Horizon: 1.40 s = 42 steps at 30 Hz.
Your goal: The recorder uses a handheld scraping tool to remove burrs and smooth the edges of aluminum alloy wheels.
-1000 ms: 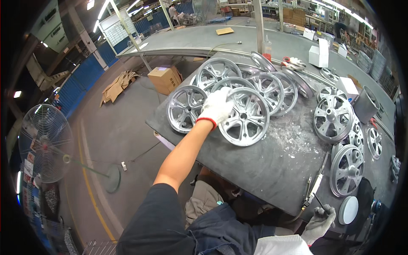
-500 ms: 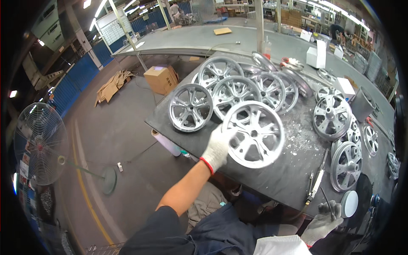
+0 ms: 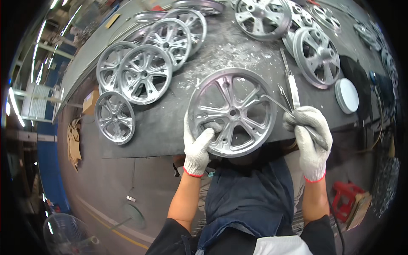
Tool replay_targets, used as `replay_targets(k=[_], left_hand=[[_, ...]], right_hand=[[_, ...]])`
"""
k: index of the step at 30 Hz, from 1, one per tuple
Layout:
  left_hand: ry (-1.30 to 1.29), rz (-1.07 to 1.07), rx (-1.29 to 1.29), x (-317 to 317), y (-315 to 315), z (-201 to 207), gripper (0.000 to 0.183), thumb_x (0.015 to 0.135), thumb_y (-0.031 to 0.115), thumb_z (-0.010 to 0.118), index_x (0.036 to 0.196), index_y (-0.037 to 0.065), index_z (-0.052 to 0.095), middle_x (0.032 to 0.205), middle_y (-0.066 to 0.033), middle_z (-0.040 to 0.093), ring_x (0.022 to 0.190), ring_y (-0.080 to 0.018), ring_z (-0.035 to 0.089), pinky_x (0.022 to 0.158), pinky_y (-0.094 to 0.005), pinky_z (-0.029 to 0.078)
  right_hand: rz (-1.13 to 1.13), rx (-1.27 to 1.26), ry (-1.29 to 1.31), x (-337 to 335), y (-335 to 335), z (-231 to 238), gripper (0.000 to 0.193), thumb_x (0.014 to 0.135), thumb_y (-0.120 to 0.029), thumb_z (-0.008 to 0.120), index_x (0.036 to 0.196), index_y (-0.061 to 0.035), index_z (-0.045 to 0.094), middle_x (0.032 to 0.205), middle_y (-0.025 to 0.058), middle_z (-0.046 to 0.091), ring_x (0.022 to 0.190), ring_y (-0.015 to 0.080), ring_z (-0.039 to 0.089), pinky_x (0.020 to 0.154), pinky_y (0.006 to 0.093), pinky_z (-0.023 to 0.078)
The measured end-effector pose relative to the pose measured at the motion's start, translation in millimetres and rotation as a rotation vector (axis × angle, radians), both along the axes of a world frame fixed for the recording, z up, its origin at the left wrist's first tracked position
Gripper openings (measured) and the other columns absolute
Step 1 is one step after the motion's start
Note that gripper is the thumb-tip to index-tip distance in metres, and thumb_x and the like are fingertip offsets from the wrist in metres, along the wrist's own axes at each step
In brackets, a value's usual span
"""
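Head view first: what was in the left hand point(image 3: 196, 149)?

"From my end, I had it wrapped on the lower-left rim of a silver spoked wheel point(image 3: 233, 107), thumb in front. The wheel tilted with its face toward me, extending right of and beyond that grip; I couldn't tell whether it touched the dark table point(image 3: 159, 127)."

"And the other?"

"I read the right hand point(image 3: 312, 138) as curled around a thin rod-like tool point(image 3: 278, 105). Its tip pointed left from that grip to the wheel's right rim, though I couldn't tell about contact."

"What lay about them?"

"Just beyond the right grip, slightly left, I saw a white-handled tool point(image 3: 293, 91); farther beyond stood a wheel stack point(image 3: 326, 54). Right of that grip and beyond it was a round white disc point(image 3: 349, 95). Left of the left grip and beyond it, a group of leaning wheels point(image 3: 145, 74) crowded together, and pale flakes point(image 3: 242, 53) lay scattered past the held wheel."
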<state>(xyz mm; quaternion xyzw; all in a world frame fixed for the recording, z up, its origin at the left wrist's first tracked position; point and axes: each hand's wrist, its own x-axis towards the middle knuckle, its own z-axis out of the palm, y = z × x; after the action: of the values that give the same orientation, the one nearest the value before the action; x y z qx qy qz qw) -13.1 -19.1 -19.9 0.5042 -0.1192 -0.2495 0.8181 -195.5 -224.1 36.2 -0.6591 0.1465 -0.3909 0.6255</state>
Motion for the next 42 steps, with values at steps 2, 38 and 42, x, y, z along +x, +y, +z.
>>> replay_targets(k=[2,38,42], left_hand=[[-0.069,0.092,0.051,-4,-5,0,0.074,0.097,-0.002,0.058,0.165,-0.005,0.027,0.103,-0.0180,0.072,0.085,-0.0227,0.071,0.087,-0.0368,0.059],[-0.204,0.168,0.120,-13,-4,-12,0.058,0.100,0.006,0.053,0.155,-0.008,0.039,0.075,-0.0143,0.068,0.064,-0.0186,0.064,0.063,-0.0317,0.053],[-0.174,0.139,0.117,-10,-2,-14,0.079,0.098,0.004,0.053,0.166,-0.012,0.017,0.075,-0.0129,0.068,0.065,-0.0160,0.064,0.065,-0.0297,0.053]], right_hand=[[-0.011,-0.076,0.057,-5,-5,-4,0.024,0.094,0.010,0.066,0.117,0.0043,0.071,0.118,0.0175,0.070,0.103,0.0246,0.074,0.093,0.0357,0.059],[0.110,-0.134,0.228,23,-14,10,0.019,0.098,0.004,0.073,0.116,0.0041,0.075,0.110,0.0121,0.075,0.095,0.0132,0.072,0.083,0.0273,0.057],[0.084,-0.252,0.245,23,-11,4,0.019,0.098,0.001,0.075,0.116,0.0044,0.075,0.112,0.0142,0.075,0.096,0.0146,0.072,0.086,0.0280,0.057]])
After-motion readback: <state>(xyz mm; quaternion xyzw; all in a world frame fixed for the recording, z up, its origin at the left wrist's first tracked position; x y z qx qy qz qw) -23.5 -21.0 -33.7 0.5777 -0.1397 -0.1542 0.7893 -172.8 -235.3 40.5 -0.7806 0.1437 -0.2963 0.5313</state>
